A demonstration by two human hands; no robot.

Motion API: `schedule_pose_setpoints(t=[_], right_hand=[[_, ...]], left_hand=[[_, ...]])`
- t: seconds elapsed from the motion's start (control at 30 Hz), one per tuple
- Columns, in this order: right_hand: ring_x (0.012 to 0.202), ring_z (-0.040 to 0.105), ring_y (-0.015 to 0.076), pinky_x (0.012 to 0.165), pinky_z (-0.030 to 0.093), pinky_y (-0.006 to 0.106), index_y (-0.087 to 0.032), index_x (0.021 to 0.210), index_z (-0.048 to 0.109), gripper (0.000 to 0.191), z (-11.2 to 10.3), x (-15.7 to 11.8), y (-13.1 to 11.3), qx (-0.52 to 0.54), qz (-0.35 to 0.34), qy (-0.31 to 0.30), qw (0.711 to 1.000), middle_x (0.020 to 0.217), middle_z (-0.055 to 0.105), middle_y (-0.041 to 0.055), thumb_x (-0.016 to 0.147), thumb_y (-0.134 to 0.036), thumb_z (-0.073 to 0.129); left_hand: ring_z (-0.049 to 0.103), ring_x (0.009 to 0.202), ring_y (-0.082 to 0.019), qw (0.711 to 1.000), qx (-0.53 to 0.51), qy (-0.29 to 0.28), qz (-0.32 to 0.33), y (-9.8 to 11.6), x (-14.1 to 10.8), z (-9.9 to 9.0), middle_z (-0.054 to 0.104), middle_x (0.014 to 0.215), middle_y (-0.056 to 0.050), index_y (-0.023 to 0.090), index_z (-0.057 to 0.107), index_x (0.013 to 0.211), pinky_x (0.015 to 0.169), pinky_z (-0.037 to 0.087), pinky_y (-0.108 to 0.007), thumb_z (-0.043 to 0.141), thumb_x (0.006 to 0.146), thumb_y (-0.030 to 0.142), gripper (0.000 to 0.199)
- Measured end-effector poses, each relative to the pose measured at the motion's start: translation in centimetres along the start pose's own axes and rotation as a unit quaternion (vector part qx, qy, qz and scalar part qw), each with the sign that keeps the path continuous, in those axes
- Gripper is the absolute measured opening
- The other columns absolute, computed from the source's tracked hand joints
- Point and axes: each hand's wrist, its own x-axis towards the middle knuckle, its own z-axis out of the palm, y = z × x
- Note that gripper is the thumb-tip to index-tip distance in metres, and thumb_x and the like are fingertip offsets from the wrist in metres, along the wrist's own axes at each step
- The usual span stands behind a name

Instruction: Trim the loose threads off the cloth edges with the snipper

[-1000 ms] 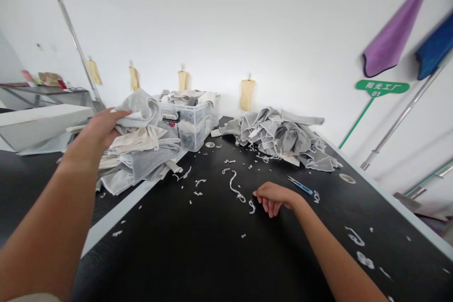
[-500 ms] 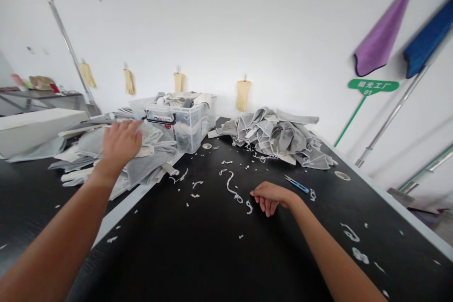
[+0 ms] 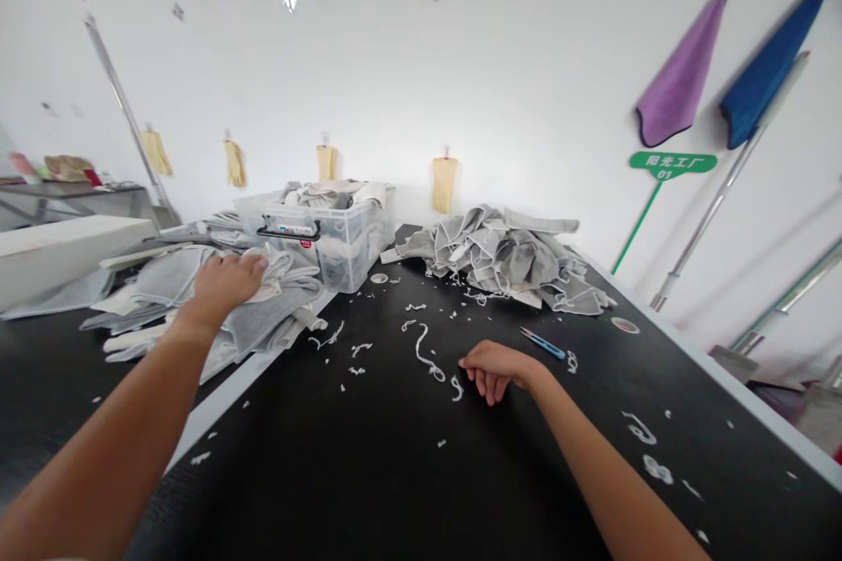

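My left hand (image 3: 227, 280) is on the pile of grey and white cloths (image 3: 267, 316) at the left. Its fingers are bent together over a cloth at the top, with the fingertips hidden. Low over the black tabletop, my right hand (image 3: 495, 368) is closed in a loose curl, with nothing visible in it. Just left of its fingertips lies a small curl of white thread (image 3: 456, 388), and a longer white thread (image 3: 422, 351) is beyond that. Blue thread snips (image 3: 543, 343) lie to the right of my right hand.
Behind the left pile stands a clear plastic bin (image 3: 346, 250) filled with cloths. A crumpled heap of grey cloths (image 3: 519, 259) lies at the back. White scraps dot the tabletop (image 3: 368, 473). A white box (image 3: 72, 245) is at the far left.
My left hand has come down onto the cloth pile, and its fingers are more bent. My right hand has stayed nearly still. The camera view has tilted up slightly.
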Motion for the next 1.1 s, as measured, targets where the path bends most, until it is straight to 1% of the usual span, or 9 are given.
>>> schedule_pose_setpoints(t=[0.07,0.1,0.17,0.33,0.43,0.6,0.77,0.93,1.1], right_hand=[[0.047,0.069,0.0179,0.039,0.053,0.023,-0.015,0.079,0.061,0.033,0.0,0.1,0.1,0.001,-0.004,-0.001,1.0,0.06,0.07,0.0065,0.1,-0.039,0.053],[0.047,0.069,0.0179,0.039,0.053,0.023,-0.015,0.079,0.061,0.033,-0.1,0.1,0.1,0.002,-0.007,-0.002,1.0,0.06,0.07,0.0065,0.099,-0.039,0.053],[0.046,0.068,0.0178,0.039,0.053,0.023,-0.015,0.078,0.061,0.032,-0.1,0.2,0.2,0.004,-0.01,-0.002,1.0,0.06,0.07,0.0063,0.099,-0.038,0.053],[0.045,0.067,0.0167,0.04,0.053,0.022,-0.015,0.077,0.061,0.036,0.0,0.2,0.1,0.002,-0.003,0.01,1.0,0.06,0.07,0.0067,0.099,-0.042,0.054],[0.047,0.068,0.0169,0.041,0.053,0.021,-0.015,0.077,0.061,0.037,0.0,0.2,0.2,0.006,-0.002,0.012,1.0,0.061,0.07,0.007,0.099,-0.044,0.056],[0.047,0.068,0.0168,0.04,0.053,0.022,-0.016,0.078,0.061,0.034,-0.3,0.5,0.5,0.014,-0.007,0.001,1.0,0.059,0.069,0.0048,0.098,-0.041,0.054],[0.047,0.068,0.0168,0.041,0.054,0.022,-0.016,0.078,0.06,0.035,-0.8,0.8,0.6,0.017,-0.006,-0.018,1.0,0.058,0.069,0.0039,0.099,-0.043,0.054],[0.05,0.071,0.0184,0.044,0.057,0.025,-0.015,0.081,0.062,0.038,-1.5,1.0,0.3,0.001,0.002,-0.057,0.998,0.063,0.072,0.006,0.098,-0.048,0.057],[0.048,0.069,0.0162,0.043,0.053,0.021,-0.014,0.08,0.063,0.04,-2.3,1.9,-0.3,-0.013,-0.009,0.005,1.0,0.063,0.07,0.006,0.1,-0.048,0.056]], left_hand=[[0.04,0.131,-0.042,0.988,0.096,0.115,0.022,3.3,-1.9,0.0,0.059,0.132,-0.025,0.007,0.058,0.129,0.111,0.026,-0.057,0.05,0.097,0.037,0.045],[0.041,0.131,-0.041,0.981,0.112,0.149,0.045,5.1,-2.9,0.3,0.057,0.134,-0.024,0.008,0.056,0.133,0.11,0.026,-0.055,0.046,0.099,0.035,0.044],[0.048,0.121,-0.039,0.975,0.105,0.167,0.1,8.8,-5.2,1.4,0.061,0.122,-0.022,0.012,0.059,0.127,0.106,0.031,-0.051,0.039,0.101,0.03,0.038],[0.056,0.103,-0.032,0.956,0.018,0.015,0.293,16.8,-10.3,6.6,0.065,0.104,-0.014,0.022,0.064,0.114,0.095,0.038,-0.045,0.037,0.101,0.023,0.03],[0.059,0.099,-0.028,0.952,-0.035,-0.041,0.303,19.2,-12.4,10.2,0.066,0.104,-0.012,0.022,0.06,0.114,0.092,0.041,-0.042,0.036,0.103,0.024,0.027],[0.067,0.091,-0.025,0.978,-0.081,-0.098,0.167,18.9,-13.5,14.0,0.068,0.093,-0.008,0.024,0.055,0.105,0.078,0.045,-0.034,0.034,0.106,0.034,0.023],[0.071,0.079,-0.024,0.988,-0.019,-0.135,0.075,17.7,-13.4,14.7,0.07,0.08,-0.007,0.024,0.058,0.1,0.064,0.036,-0.031,0.03,0.108,0.043,0.034],[0.067,0.071,-0.022,0.986,-0.03,-0.14,0.088,18.0,-13.6,14.5,0.069,0.074,-0.007,0.024,0.061,0.082,0.061,0.028,-0.032,0.028,0.107,0.051,0.05],[0.062,0.063,-0.021,0.977,-0.038,-0.178,0.11,18.2,-13.7,14.6,0.065,0.065,-0.009,0.021,0.056,0.06,0.062,0.023,-0.034,0.022,0.106,0.059,0.068]])
